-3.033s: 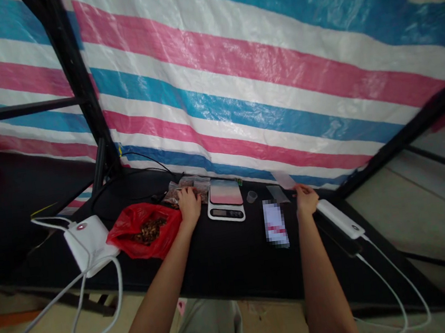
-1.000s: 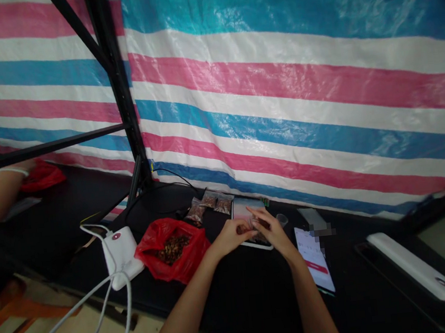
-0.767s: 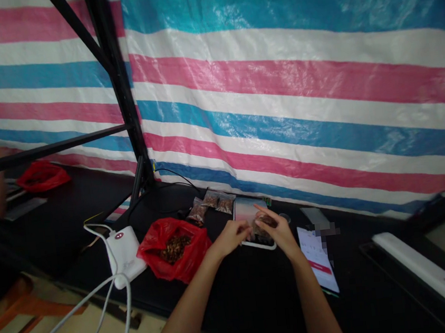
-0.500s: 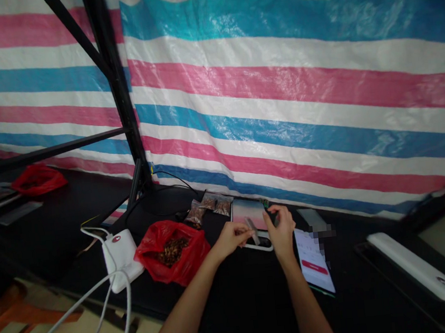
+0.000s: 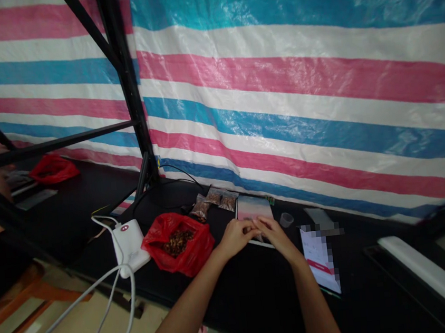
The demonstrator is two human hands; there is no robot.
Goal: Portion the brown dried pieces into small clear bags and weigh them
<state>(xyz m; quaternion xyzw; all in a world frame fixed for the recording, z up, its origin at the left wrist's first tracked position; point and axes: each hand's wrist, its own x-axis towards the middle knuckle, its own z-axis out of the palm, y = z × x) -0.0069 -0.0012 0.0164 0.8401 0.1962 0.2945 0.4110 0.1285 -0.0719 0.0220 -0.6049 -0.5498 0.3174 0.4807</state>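
Note:
My left hand (image 5: 236,237) and my right hand (image 5: 275,235) meet over the front of a flat, white-rimmed device (image 5: 253,204) with a pale, pinkish top. Their fingers are closed together on a small clear plastic bag (image 5: 259,237) with something brown in it, partly hidden by the fingers. A small clear cup (image 5: 286,219) sits just right of my right hand. Several filled small clear bags (image 5: 228,201) lie behind my left hand. To its left, an open red plastic bag (image 5: 194,259) holds small brown pieces (image 5: 178,242).
A lit phone (image 5: 318,262) lies to the right, near a flat clear packet (image 5: 319,217). Beyond is a long white device (image 5: 424,272). A white power bank (image 5: 131,247) with looping cables stands left. Black frame bars (image 5: 123,76) separate another person's place, with another red bag (image 5: 53,169).
My hands have come together at the small bag, which was in my left hand alone. The clear cup now stands on the table beside my right hand. The camera view has shifted slightly.

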